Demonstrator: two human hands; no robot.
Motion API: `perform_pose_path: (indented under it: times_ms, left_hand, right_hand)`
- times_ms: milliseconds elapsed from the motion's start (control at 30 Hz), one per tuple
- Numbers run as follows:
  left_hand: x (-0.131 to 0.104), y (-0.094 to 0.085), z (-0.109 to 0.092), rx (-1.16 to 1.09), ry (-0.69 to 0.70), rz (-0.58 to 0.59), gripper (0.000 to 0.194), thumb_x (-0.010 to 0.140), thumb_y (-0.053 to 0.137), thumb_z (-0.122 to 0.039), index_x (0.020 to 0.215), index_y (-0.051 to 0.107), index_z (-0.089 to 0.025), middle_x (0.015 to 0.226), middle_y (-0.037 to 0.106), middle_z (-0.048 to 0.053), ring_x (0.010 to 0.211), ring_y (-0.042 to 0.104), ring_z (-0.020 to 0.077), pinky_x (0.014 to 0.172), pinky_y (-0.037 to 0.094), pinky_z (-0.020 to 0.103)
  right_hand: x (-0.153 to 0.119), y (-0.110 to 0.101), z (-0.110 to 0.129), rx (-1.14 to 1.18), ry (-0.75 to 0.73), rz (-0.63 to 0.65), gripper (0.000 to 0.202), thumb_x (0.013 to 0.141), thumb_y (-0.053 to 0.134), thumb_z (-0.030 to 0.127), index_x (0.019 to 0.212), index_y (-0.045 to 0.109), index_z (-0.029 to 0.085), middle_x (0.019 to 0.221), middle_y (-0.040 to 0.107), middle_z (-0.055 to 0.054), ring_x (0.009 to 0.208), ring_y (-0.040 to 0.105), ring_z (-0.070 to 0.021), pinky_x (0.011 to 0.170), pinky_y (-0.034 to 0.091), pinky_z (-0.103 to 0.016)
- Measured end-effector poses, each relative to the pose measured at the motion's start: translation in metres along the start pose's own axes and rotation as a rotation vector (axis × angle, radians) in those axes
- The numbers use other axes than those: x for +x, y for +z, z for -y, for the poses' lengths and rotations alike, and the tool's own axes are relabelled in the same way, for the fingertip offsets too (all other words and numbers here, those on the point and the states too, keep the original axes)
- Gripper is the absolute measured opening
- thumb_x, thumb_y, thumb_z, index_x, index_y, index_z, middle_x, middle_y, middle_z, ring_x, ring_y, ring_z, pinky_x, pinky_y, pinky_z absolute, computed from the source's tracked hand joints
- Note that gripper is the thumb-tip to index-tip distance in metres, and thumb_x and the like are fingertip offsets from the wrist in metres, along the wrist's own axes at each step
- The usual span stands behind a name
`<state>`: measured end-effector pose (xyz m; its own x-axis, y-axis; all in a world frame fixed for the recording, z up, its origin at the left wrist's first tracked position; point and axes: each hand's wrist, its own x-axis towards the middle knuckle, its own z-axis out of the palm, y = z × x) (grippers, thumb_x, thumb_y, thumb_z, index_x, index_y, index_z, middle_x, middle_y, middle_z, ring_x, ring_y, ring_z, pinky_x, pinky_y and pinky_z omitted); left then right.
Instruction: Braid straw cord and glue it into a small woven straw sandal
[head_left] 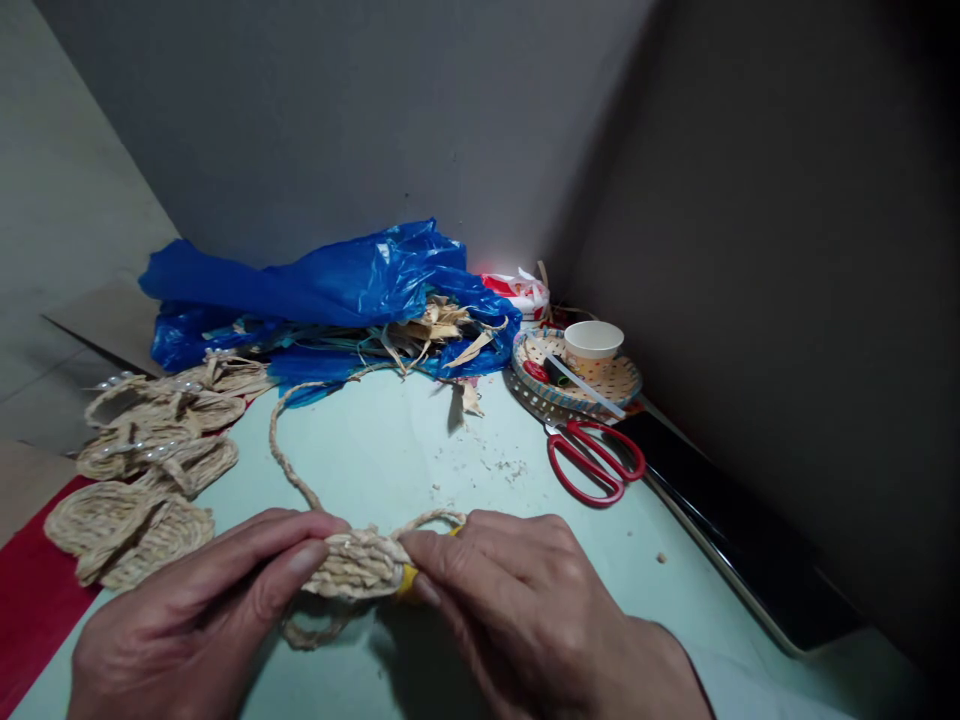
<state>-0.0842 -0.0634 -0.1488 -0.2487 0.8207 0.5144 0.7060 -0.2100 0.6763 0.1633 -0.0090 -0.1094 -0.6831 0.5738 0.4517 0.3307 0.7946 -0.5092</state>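
Note:
Both my hands grip a small woven straw piece (358,563) near the table's front edge. My left hand (202,620) pinches its left end between thumb and fingers. My right hand (525,610) pinches its right end, where a bit of yellow (409,580) shows under the fingers. A twisted straw cord (289,460) runs from the piece in a loop toward the back. Another loop of the cord (307,632) hangs below the piece.
Several finished straw sandals (146,470) lie in a pile at the left. A blue plastic bag (322,290) with loose straw lies at the back. Red scissors (596,462), a woven tray (622,385) with a paper cup (592,347), and a dark flat slab (720,520) are at the right.

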Motion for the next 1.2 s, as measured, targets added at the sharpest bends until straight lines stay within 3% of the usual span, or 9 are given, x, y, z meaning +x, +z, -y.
perform_pose_path:
  times_ms: [33,100,300,400,533,667,767,867,1200]
  left_hand:
    - [0.001,0.001,0.0,0.007,-0.017,0.014,0.009,0.074,0.081,-0.038,0.082,0.083,-0.042,0.08,0.084,-0.015,0.069,0.081,0.0132,0.064,0.062,0.014]
    - [0.002,0.004,-0.004,-0.013,-0.139,-0.074,0.009,0.079,0.077,-0.039,0.086,0.082,-0.041,0.086,0.085,-0.015,0.075,0.081,0.0114,0.074,0.06,0.012]
    - [0.008,0.007,-0.017,-0.044,-0.014,-0.08,0.011,0.084,0.073,-0.034,0.088,0.082,-0.039,0.084,0.086,-0.012,0.069,0.082,0.0144,0.065,0.062,0.012]
    - [0.011,0.007,-0.02,-0.056,-0.044,-0.08,0.011,0.083,0.073,-0.036,0.087,0.082,-0.04,0.085,0.086,-0.012,0.072,0.082,0.0151,0.067,0.061,0.012]
    - [0.008,0.012,-0.023,-0.109,-0.134,-0.077,0.015,0.085,0.071,-0.038,0.095,0.082,-0.042,0.093,0.086,-0.012,0.082,0.082,0.0144,0.073,0.059,0.01]
    - [0.007,0.015,-0.027,-0.154,-0.155,-0.038,0.016,0.085,0.071,-0.038,0.096,0.083,-0.041,0.096,0.086,-0.009,0.086,0.082,0.0178,0.077,0.062,0.016]
    - [0.009,0.013,-0.03,-0.161,-0.165,-0.007,0.018,0.08,0.075,-0.041,0.095,0.084,-0.035,0.095,0.086,-0.005,0.083,0.082,0.023,0.072,0.066,0.023]
    - [0.01,0.011,-0.034,-0.163,-0.164,0.018,0.02,0.077,0.078,-0.042,0.094,0.084,-0.035,0.094,0.086,-0.003,0.082,0.082,0.0248,0.071,0.067,0.026]
    - [0.009,0.012,-0.039,-0.198,-0.124,0.009,0.018,0.076,0.078,-0.036,0.089,0.083,-0.046,0.088,0.086,-0.01,0.078,0.082,0.0178,0.074,0.063,0.018]
  right_hand:
    - [0.001,0.003,-0.001,-0.002,-0.028,-0.017,0.011,0.101,0.05,0.018,0.102,0.061,0.02,0.077,0.068,-0.002,0.063,0.058,-0.0166,0.056,0.045,-0.028]
    - [0.003,0.009,-0.001,-0.013,-0.038,-0.076,0.014,0.1,0.048,0.015,0.102,0.062,0.018,0.075,0.069,-0.004,0.062,0.057,-0.0174,0.055,0.044,-0.03]
    - [0.007,0.024,0.007,-0.167,-0.067,-0.243,0.033,0.109,0.034,0.021,0.121,0.061,0.007,0.073,0.07,-0.006,0.059,0.058,-0.02,0.05,0.042,-0.033]
    - [0.01,0.029,0.008,-0.201,-0.061,-0.294,0.041,0.11,0.031,0.028,0.126,0.059,0.003,0.08,0.074,-0.01,0.066,0.066,-0.0219,0.052,0.048,-0.033]
    - [0.016,0.03,0.004,-0.184,-0.068,-0.266,0.046,0.111,0.031,0.03,0.123,0.061,-0.002,0.076,0.074,-0.012,0.061,0.065,-0.0216,0.052,0.05,-0.032]
    - [0.022,0.022,-0.002,-0.182,-0.097,-0.229,0.033,0.109,0.039,0.022,0.119,0.063,0.002,0.072,0.069,-0.01,0.059,0.061,-0.02,0.053,0.048,-0.03]
    - [0.023,0.014,-0.003,-0.17,-0.106,-0.149,0.023,0.103,0.047,0.01,0.119,0.062,0.003,0.075,0.069,-0.009,0.065,0.061,-0.021,0.058,0.049,-0.03]
    - [0.024,0.009,-0.002,-0.133,-0.087,-0.024,0.029,0.095,0.054,0.004,0.123,0.058,0.004,0.081,0.07,-0.01,0.069,0.061,-0.0221,0.062,0.052,-0.032]
    - [0.023,0.006,-0.001,-0.076,-0.071,0.071,0.036,0.088,0.056,-0.002,0.122,0.056,0.009,0.088,0.07,-0.011,0.075,0.062,-0.0206,0.069,0.053,-0.03]
